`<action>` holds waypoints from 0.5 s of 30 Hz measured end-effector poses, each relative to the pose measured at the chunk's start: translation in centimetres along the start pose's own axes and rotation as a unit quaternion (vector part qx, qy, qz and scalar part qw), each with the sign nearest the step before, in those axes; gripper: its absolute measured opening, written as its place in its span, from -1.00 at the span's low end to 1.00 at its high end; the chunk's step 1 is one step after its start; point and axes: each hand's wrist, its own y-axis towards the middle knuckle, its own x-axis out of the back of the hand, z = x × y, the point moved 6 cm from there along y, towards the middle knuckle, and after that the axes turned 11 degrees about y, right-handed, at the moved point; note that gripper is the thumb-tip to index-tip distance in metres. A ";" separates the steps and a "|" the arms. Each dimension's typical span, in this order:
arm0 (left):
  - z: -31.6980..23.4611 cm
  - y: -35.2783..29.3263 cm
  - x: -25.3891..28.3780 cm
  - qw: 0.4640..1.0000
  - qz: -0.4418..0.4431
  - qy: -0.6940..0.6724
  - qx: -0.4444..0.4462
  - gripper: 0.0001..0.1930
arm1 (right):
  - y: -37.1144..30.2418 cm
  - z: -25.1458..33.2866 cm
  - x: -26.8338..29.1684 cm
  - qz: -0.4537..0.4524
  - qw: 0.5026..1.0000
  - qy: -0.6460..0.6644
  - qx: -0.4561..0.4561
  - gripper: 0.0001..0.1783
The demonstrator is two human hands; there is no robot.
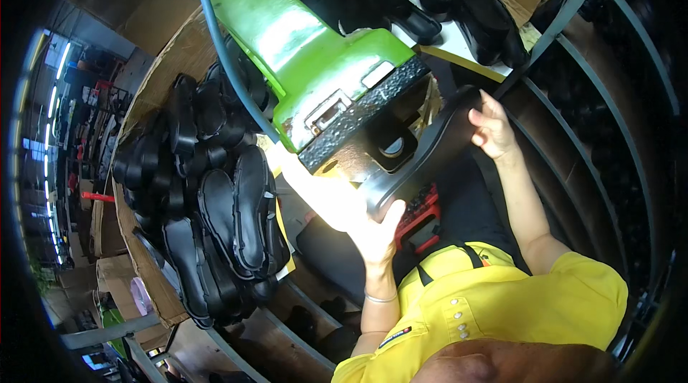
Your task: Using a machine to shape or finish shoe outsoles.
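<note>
A long black shoe sole [438, 148] is held up in front of me, slanting from lower left to upper right. Its lower end rests in my left hand [358, 214], with the thumb on the near side; bright lamp light washes out most of that hand's fingers. At the upper end, my right hand [494, 128] grips it, fingers and thumb closed on the tip. Just beyond the sole stands a green machine [301, 46] with a black speckled lower edge. A dark metal part [393, 150] with a round hole shows under the machine's head, close behind the sole.
To the left, a heap of black shoe soles [233, 211] fills a cardboard box [154, 297]. More black soles [487, 21] lie behind the machine. A blue-grey cable [222, 46] runs along its left side. Metal rack bars [573, 132] rise at right. A red plastic object [421, 222] sits near my lap.
</note>
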 end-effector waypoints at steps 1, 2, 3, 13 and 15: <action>-0.5 0.1 -0.8 1.000 0.019 0.002 -0.015 -0.48 | 0.4 0.6 0.8 0.003 1.000 0.004 0.015 -0.51; -1.0 0.2 -1.5 0.999 0.038 0.004 -0.031 -0.50 | 0.7 1.3 1.5 -0.004 1.000 0.004 0.030 -0.50; 0.0 0.3 -2.3 0.999 0.035 -0.005 0.010 -0.55 | 1.0 2.4 1.3 -0.011 0.999 0.001 0.046 -0.49; 1.0 0.6 -0.3 0.991 -0.028 -0.128 -0.002 -0.59 | 1.8 2.7 -2.7 0.007 0.998 -0.055 0.032 -0.31; 0.4 0.7 0.6 0.984 -0.021 -0.174 0.015 -0.55 | 1.6 2.0 -3.1 0.016 0.999 -0.049 0.014 -0.26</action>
